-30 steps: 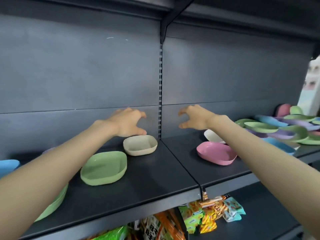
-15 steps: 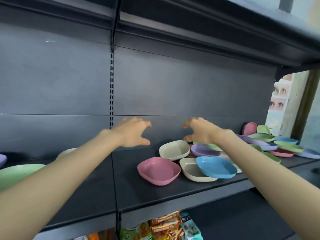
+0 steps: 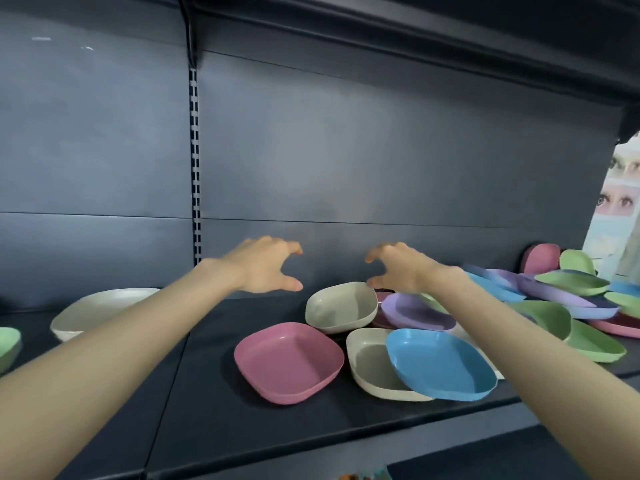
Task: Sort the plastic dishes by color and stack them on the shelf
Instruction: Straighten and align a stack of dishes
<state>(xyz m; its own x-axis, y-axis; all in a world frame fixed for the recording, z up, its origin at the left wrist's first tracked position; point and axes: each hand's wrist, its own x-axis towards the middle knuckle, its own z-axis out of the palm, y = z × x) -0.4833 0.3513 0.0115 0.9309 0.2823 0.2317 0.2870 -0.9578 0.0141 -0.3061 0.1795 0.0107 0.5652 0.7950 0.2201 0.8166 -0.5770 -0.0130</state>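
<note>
A pink dish [image 3: 289, 362] lies on the dark shelf [image 3: 214, 420] in the middle. To its right a blue dish [image 3: 440, 367] overlaps a beige dish [image 3: 369, 367]. Behind them a tilted beige dish [image 3: 341, 306] leans beside a purple dish [image 3: 414, 311]. My left hand [image 3: 265, 266] hovers empty above the shelf, fingers loosely curved. At the same height, my right hand [image 3: 398, 266] floats just over the tilted beige dish's far rim and holds nothing. A jumbled pile of green, purple, blue and pink dishes [image 3: 571, 296] fills the shelf's right end.
A beige dish [image 3: 93, 308] and the edge of a green dish [image 3: 8, 344] sit on the left shelf section. An upper shelf [image 3: 381, 32] overhangs. A slotted upright [image 3: 195, 168] divides the back panel. A printed card [image 3: 620, 209] stands at far right.
The view has swung right along the shelf: the green and beige dishes slid left, the mixed pile came into view. Both hands stay raised and empty, now nearer the tilted beige dish.
</note>
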